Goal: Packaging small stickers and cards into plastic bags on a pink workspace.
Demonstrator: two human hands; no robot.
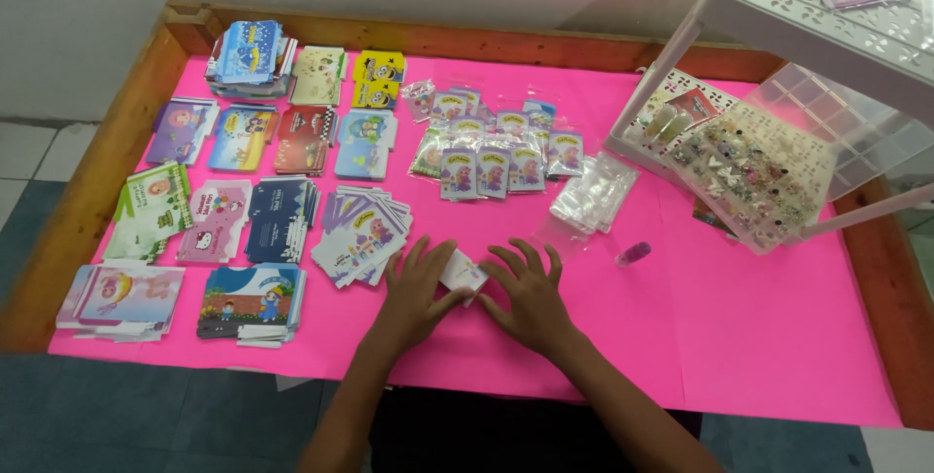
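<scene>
Both my hands rest on the pink tabletop point(759, 337) near its front edge, meeting over a small white card packet point(461, 272). My left hand point(416, 293) presses on the packet's left side with fingers spread. My right hand point(527, 296) holds its right side with thumb and fingertips. A fanned stack of purple-and-white printed cards point(362, 236) lies just left of my left hand.
Several stacks of colourful flat printed cards point(243, 147) fill the left half. Small bagged purple packets point(491, 154) and clear plastic bags point(593, 193) lie centre. A clear compartment box of trinkets point(754, 176) sits under a white plastic rack point(827, 20) at right. A small pink vial point(632, 255) lies nearby. A wooden rim point(97, 171) borders the table.
</scene>
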